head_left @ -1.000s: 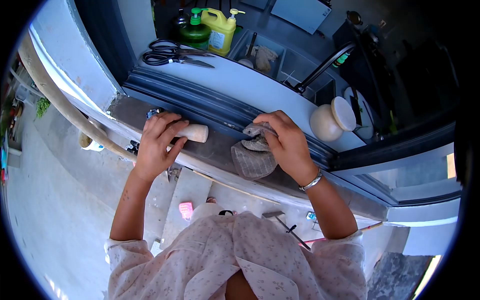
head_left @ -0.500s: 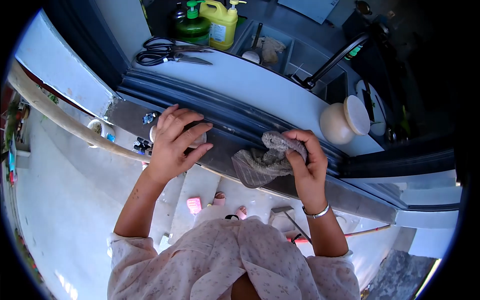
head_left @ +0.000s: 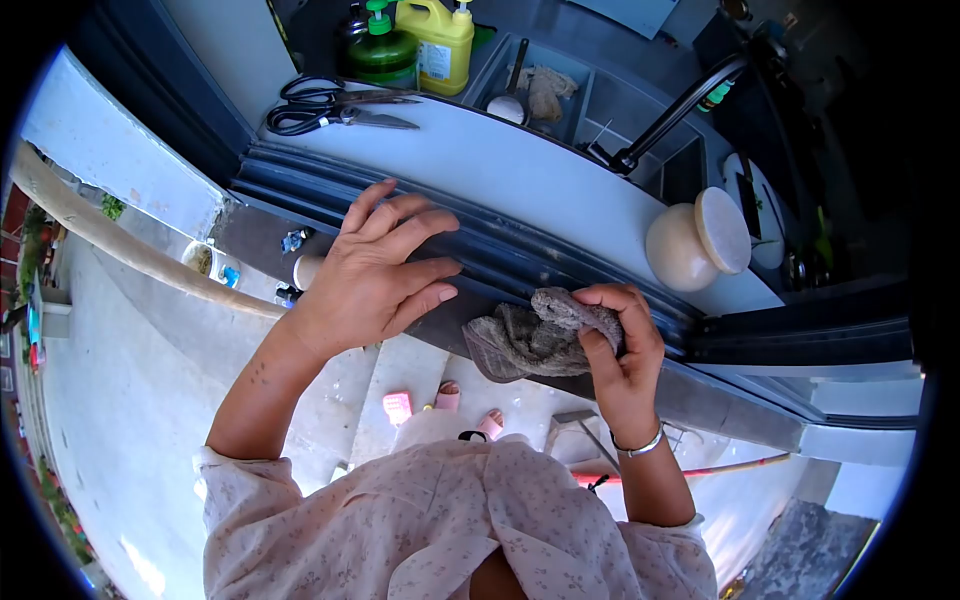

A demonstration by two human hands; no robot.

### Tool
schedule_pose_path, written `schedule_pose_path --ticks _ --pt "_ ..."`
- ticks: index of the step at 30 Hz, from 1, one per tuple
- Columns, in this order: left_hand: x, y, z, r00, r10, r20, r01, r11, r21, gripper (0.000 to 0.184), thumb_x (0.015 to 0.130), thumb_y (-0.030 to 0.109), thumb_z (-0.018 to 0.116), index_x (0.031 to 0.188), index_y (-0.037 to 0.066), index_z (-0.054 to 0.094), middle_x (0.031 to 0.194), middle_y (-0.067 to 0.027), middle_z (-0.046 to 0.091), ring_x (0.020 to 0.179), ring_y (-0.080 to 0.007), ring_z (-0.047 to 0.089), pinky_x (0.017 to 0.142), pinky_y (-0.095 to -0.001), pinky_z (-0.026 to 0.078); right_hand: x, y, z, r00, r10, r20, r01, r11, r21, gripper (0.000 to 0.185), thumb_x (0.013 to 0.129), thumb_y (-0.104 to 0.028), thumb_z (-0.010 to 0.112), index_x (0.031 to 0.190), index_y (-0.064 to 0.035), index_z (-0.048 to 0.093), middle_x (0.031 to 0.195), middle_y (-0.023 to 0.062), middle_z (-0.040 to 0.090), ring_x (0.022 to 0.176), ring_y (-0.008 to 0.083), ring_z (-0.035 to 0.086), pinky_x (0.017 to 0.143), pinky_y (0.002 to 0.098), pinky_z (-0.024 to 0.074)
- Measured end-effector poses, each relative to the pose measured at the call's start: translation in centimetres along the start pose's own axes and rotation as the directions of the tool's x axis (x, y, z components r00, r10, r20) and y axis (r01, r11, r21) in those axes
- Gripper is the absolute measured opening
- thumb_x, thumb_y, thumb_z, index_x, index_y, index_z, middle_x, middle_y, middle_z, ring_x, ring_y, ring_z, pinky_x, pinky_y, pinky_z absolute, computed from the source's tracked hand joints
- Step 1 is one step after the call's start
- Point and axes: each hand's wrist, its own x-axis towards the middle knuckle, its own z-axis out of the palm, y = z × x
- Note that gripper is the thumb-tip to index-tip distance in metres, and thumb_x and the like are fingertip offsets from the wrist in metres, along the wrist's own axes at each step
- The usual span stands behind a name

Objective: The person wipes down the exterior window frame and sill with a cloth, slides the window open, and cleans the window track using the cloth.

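Observation:
My left hand [head_left: 375,270] hovers over the dark window track [head_left: 400,200] and ledge, fingers spread, holding nothing. Behind its wrist, a pale cylindrical object [head_left: 306,271] lies on the ledge, mostly hidden by the hand. My right hand [head_left: 625,355] pinches a crumpled grey cloth [head_left: 540,335] between thumb and fingers. The cloth rests partly on the grey-brown ledge [head_left: 445,325] beside the track.
On the white sill [head_left: 500,150] lie two pairs of black-handled scissors [head_left: 335,106]. Beyond are a green pump bottle [head_left: 380,55], a yellow jug [head_left: 437,50], a sink [head_left: 640,115] and a black faucet [head_left: 680,110]. A round cream jar [head_left: 682,247] stands at right.
My left hand has let go of the pale cylinder and moved right, towards the cloth. My right hand has shifted right and slightly down with the cloth, which is now more bunched up.

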Motion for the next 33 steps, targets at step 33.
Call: schedule_pose_path --ticks 33 --pt "0.6 0.4 0.2 1.0 0.005 0.027 -0.006 1.0 0.023 0.028 0.072 0.001 0.071 0.096 0.012 0.08 0.129 -0.0049 0.062 0.124 -0.0296 0.054 0.112 -0.0465 0.038 -1.0 -0.8 -0.7 0.999 -0.042 0.019 0.043 0.998 -0.048 0.035 0.075 0.011 0.062 0.107 -0.0024 0.068 0.1 0.0117 0.067 0.088 0.0249 0.066 0.08 0.0304 0.051"
